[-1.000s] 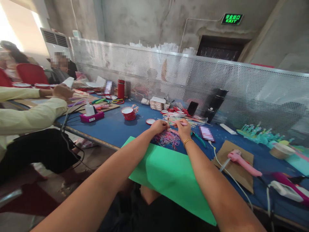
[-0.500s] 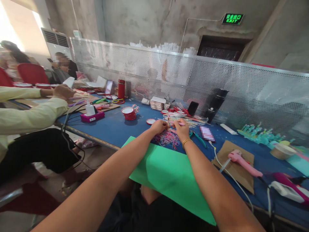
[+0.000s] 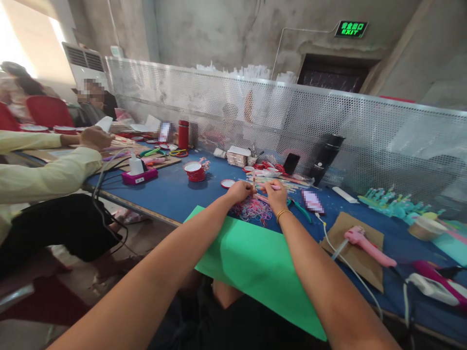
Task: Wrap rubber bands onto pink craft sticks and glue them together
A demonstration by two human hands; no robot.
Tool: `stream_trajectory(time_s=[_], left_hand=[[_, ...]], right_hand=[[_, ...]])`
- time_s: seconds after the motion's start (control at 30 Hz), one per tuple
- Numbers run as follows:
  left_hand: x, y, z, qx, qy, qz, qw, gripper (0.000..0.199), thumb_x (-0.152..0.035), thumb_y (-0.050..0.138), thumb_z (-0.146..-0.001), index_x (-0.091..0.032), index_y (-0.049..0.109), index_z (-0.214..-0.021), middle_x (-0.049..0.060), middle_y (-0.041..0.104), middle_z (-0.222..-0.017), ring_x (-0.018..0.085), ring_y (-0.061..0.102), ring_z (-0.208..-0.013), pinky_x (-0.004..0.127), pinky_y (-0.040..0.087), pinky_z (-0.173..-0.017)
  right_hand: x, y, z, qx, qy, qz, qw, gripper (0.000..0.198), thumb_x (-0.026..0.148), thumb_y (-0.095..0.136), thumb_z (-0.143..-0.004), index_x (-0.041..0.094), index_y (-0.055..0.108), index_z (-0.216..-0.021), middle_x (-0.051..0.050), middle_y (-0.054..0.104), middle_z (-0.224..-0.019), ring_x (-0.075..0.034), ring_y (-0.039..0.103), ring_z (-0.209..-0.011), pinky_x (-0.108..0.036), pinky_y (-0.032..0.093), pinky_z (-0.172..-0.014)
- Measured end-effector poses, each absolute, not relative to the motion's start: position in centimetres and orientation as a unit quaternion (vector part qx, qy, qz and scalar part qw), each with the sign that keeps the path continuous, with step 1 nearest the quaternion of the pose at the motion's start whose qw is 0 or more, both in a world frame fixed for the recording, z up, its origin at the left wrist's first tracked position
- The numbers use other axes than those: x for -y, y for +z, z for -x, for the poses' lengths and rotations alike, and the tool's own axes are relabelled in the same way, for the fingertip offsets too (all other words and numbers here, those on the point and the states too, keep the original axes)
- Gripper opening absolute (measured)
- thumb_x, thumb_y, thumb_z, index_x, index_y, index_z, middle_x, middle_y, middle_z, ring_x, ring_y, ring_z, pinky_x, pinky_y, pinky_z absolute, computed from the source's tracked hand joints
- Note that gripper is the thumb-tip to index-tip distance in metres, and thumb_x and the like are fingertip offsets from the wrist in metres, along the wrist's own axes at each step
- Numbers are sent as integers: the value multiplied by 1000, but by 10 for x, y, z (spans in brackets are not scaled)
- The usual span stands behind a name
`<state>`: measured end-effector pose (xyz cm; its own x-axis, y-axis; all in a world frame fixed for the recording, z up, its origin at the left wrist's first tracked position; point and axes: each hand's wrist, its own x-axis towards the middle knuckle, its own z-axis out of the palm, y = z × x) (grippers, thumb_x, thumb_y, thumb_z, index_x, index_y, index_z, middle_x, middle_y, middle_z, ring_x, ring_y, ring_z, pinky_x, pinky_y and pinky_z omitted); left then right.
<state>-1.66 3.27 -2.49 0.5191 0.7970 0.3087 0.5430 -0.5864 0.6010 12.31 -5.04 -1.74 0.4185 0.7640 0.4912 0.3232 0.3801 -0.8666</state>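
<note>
My left hand point(image 3: 240, 191) is closed around a thin pinkish stick point(image 3: 254, 180) that stands upright from its fingertips. In my right hand point(image 3: 276, 196) is a slim pink pen-like tool point(image 3: 276, 187), its front end pointing at the stick. Whether the two touch is too small to see. Below both hands lies a tangled heap of thin pink, white and purple strands point(image 3: 254, 210). A green sheet point(image 3: 251, 248) reaches from the table over my lap, under my forearms. Teal-handled pliers point(image 3: 302, 212) lie just right of my right hand.
A pink glue gun point(image 3: 368, 245) rests on cardboard point(image 3: 372, 274) at right, beside a white cable point(image 3: 330, 238). Red-rimmed discs point(image 3: 195, 171) are stacked at left centre. Behind stands a perforated metal screen point(image 3: 219, 104). A co-worker's sleeve point(image 3: 51, 175) is at left.
Almost nothing differs. Both my hands keep their places and grips, with only a very slight shift of the right hand.
</note>
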Motion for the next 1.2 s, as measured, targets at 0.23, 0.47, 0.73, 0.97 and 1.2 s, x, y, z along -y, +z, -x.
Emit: stream_trajectory(time_s=[0.23, 0.47, 0.73, 0.97, 1.2], left_hand=[[-34, -26, 16, -398, 288, -842, 221, 32, -42, 55, -75, -14, 70, -68, -1, 54, -56, 10, 40, -54, 24, 26, -51], [-31, -23, 18, -401, 290, -837, 233, 32, -43, 57, -73, -15, 72, -72, -1, 55, -56, 10, 40, -54, 24, 27, -52], [-28, -22, 18, -402, 282, -840, 230, 33, -42, 56, -74, -14, 72, -71, -1, 54, -55, 10, 38, -53, 25, 26, -52], [-28, -22, 18, -400, 285, -838, 236, 42, -51, 56, -74, -13, 71, -68, -1, 53, -55, 10, 38, -53, 24, 26, -52], [-27, -21, 20, -397, 282, -840, 239, 42, -52, 55, -74, -14, 71, -71, 0, 53, -55, 11, 39, -54, 24, 26, -52]], right_hand=[[52, -17, -120, 518, 197, 516, 653, 17, 38, 53, -74, 23, 51, -66, 2, 66, -64, -17, 63, -63, -28, 50, -57], [48, -19, -124, 513, 149, 539, 651, 19, 39, 52, -74, 23, 52, -64, 0, 67, -65, -16, 62, -61, -27, 51, -58], [50, -19, -124, 519, 159, 532, 650, 18, 37, 54, -74, 22, 52, -63, 1, 66, -62, -16, 62, -59, -26, 50, -56], [46, -22, -123, 532, 177, 509, 654, 19, 38, 54, -75, 23, 52, -64, 1, 66, -63, -16, 63, -61, -27, 50, -58], [44, -24, -125, 521, 144, 517, 664, 18, 38, 53, -74, 23, 54, -63, 1, 66, -63, -16, 61, -60, -27, 51, -58]])
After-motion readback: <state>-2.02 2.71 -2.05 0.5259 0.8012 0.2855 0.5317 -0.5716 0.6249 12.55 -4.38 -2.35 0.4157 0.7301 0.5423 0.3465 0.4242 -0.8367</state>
